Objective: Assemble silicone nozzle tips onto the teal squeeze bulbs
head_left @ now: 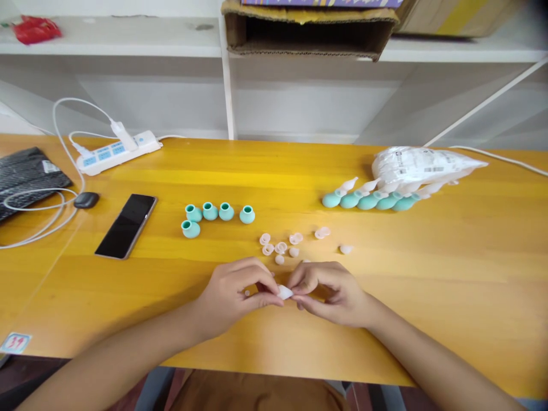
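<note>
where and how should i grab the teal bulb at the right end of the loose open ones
Probably best from above, with fingers on the left and right sides of the teal bulb's round belly. It sits with its open mouth facing up, the belly is its widest part, and a gap parts it from the neighbouring bulb on its left.

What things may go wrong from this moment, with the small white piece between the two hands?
The small white piece is pinched only by fingertips of the left hand and right hand, so it might slip out. The loose clear rings lie just beyond the hands, and a knuckle could push them about. The teal bulb at the right end of the row is rounded, so a bump might roll it.
</note>
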Available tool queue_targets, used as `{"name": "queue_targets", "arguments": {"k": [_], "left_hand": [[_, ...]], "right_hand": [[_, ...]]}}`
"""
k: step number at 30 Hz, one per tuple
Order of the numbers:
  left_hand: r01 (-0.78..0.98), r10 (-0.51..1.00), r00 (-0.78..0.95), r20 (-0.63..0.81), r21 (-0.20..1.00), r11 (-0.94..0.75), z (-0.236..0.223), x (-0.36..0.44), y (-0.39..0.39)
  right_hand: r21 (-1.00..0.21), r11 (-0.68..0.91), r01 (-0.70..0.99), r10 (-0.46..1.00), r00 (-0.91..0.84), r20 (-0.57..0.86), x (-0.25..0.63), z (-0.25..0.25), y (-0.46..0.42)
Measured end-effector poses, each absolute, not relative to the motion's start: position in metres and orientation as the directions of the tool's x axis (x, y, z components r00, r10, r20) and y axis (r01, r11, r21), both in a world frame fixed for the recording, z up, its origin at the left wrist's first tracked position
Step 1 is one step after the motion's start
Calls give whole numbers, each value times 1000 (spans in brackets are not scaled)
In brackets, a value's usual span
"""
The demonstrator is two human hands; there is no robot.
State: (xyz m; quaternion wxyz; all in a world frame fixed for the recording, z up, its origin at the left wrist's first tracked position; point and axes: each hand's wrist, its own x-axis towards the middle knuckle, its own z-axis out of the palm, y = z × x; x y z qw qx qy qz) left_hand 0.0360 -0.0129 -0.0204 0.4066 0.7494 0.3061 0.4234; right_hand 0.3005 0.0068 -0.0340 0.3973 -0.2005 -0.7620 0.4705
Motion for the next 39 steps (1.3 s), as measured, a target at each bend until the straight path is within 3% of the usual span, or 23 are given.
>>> {"name": "queue_targets", "arguments": {"k": [18,26,29,31,34,39], "left_hand": [[166,792,460,401,838,-521,-14,36,-12],[172,812,462,356,863,-475,-14,36,-12],[126,848,476,233,936,-329,-14,37,-10],[62,865,498,69,991,-115,-14,38,-9],[-9,815,560,-149,983,186,-16,39,-5],[16,726,642,-248,951,310,-14,40,-3]], "right_hand": [[-907,396,-141,697,-597,397,301,-37,7],[-895,431,-114,684,-606,407,301,-34,6],[-902,422,-95,683,-621,385,302,-34,6],[-904,417,-91,676,-633,376,302,-35,5],[-915,390,-99,661,-662,353,303,-37,4],[-923,372,-101,624,-709,330,303,-37,4]]}}
